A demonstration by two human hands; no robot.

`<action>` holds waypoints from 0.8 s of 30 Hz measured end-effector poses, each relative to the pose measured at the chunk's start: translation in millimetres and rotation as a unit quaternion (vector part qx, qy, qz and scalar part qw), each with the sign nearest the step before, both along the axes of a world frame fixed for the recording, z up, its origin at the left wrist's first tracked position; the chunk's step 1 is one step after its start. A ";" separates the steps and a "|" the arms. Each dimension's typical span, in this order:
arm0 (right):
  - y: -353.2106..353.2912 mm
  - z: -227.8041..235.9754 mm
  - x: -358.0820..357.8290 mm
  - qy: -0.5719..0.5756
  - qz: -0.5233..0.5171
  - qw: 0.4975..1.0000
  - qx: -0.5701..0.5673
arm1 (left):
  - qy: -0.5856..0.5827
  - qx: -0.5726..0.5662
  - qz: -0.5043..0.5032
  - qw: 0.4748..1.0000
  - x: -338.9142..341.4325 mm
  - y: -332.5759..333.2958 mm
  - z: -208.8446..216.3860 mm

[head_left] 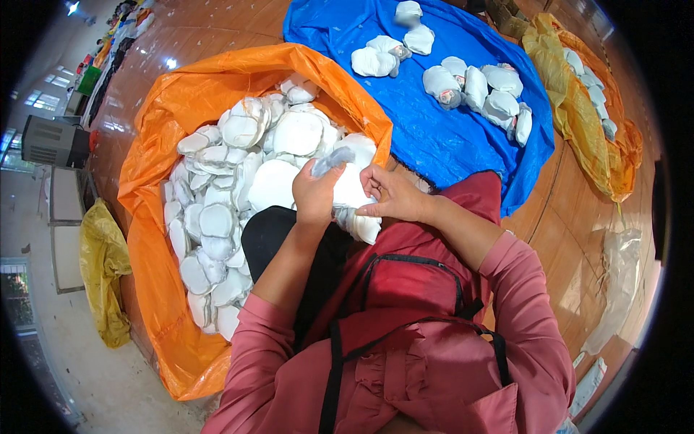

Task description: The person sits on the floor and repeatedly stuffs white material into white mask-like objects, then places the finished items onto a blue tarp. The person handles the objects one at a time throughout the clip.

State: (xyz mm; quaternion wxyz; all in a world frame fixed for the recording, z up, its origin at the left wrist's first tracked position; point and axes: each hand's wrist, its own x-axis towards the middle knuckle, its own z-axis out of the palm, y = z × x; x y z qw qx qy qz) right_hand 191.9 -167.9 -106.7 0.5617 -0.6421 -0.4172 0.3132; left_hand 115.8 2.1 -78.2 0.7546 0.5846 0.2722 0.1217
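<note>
Between my two hands, above my lap, is a bundle of rounded white pads (pixel 350 189) with greyish edges. My left hand (pixel 316 194) closes round its left side, the thumb up by a grey, filmy part. From the other side my right hand (pixel 394 195) grips the bundle with bent fingers and the thumb low across it. Several layers show at its lower edge; their exact kind I cannot tell. Just left of and beyond my hands, a big heap of similar white pads (pixel 217 220) fills an orange sheet-like sack (pixel 155 318) with rolled-down sides.
Ahead to the right, a blue tarp (pixel 412 119) carries several white bundles (pixel 500 107). Farther right lies a yellow and orange sack (pixel 571 119) with more bundles. A yellow sack (pixel 105 267) is at the left, and clear plastic (pixel 614 282) lies on the tiled floor (pixel 553 253).
</note>
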 end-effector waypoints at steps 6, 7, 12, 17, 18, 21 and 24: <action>1.8 8.8 2.5 -0.037 0.000 0.996 -0.076 | 0.012 -0.005 0.060 0.998 5.8 4.1 -10.5; 3.4 7.5 1.0 -0.048 -0.008 0.996 -0.071 | 0.010 -0.019 0.069 0.997 6.1 7.3 -13.3; 11.4 3.5 -5.3 -0.107 -0.049 0.989 -0.087 | -0.006 -0.085 0.108 0.990 8.2 12.3 -16.8; 14.2 11.0 -13.6 -0.090 -0.074 0.989 -0.095 | 0.026 -0.144 0.144 0.979 9.3 20.2 -19.9; 14.0 10.0 -14.0 -0.098 -0.078 0.989 -0.084 | 0.029 -0.156 0.141 0.977 9.4 21.6 -21.3; 13.5 3.4 -15.1 -0.110 -0.090 0.988 -0.066 | 0.050 -0.185 0.119 0.974 9.4 24.6 -29.3; 8.7 -5.4 -14.6 -0.081 -0.102 0.989 -0.070 | 0.083 -0.187 0.061 0.977 10.7 21.1 -24.9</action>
